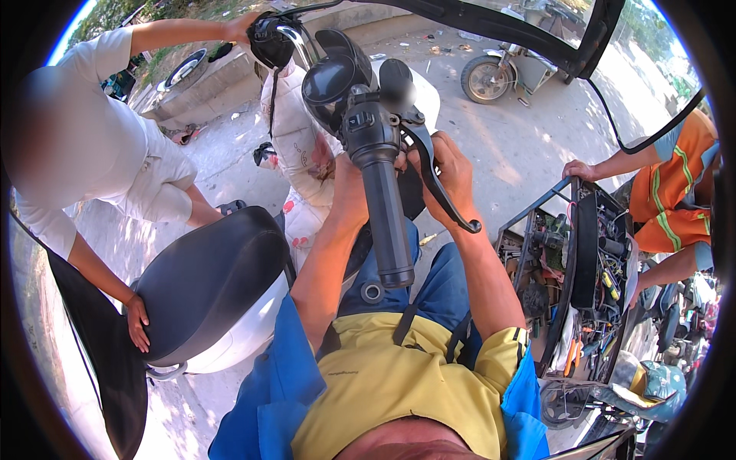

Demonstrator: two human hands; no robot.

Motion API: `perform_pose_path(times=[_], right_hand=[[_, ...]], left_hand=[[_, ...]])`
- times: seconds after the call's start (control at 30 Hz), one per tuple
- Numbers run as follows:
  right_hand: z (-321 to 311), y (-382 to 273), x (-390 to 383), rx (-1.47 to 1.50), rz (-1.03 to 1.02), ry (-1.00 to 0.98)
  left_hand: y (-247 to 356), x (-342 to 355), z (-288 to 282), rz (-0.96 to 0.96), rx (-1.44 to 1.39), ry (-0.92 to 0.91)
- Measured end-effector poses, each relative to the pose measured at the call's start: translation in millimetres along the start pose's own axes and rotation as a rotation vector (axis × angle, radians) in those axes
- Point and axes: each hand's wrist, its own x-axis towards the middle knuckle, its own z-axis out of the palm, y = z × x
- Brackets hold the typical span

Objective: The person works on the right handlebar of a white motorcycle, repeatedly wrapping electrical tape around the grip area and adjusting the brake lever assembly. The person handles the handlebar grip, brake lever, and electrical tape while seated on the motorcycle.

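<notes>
Straight in front of me is a scooter's black rubber handlebar grip (pixel 387 215), with a curved brake lever (pixel 435 180) on its right. A switch housing (pixel 364 129) sits at the grip's far end. My left hand (pixel 349 186) is just left of the grip, and its fingers are hidden behind it. On the other side, my right hand (pixel 451 170) has bent fingers close around the lever's upper part. Whatever lies between those fingers is hidden by the lever. The scooter's black seat (pixel 218 284) extends to the left.
At left, a person in white (pixel 107 146) rests one hand on the seat and the other on the far handlebar. On the right, a person in orange trousers (pixel 671 192) touches a metal cart (pixel 548 307) of tools. A three-wheeler's wheel (pixel 488 79) stands beyond.
</notes>
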Motion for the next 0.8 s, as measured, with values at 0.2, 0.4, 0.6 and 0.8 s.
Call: perform_pose_path(times=[0.2, 0.4, 0.6, 0.8], right_hand=[[6, 9, -8, 0.324, 0.319, -0.053], [5, 5, -6, 0.442, 0.397, -0.077], [2, -15, 6, 0.668, 0.601, -0.105], [3, -10, 10, 1.190, 1.022, -0.172]], left_hand=[[5, 2, 3, -0.090, -0.023, 0.013], [0, 2, 2, -0.114, -0.030, 0.032], [-8, 3, -4, -0.165, 0.005, 0.056], [-3, 1, -5, -0.159, -0.081, 0.025]])
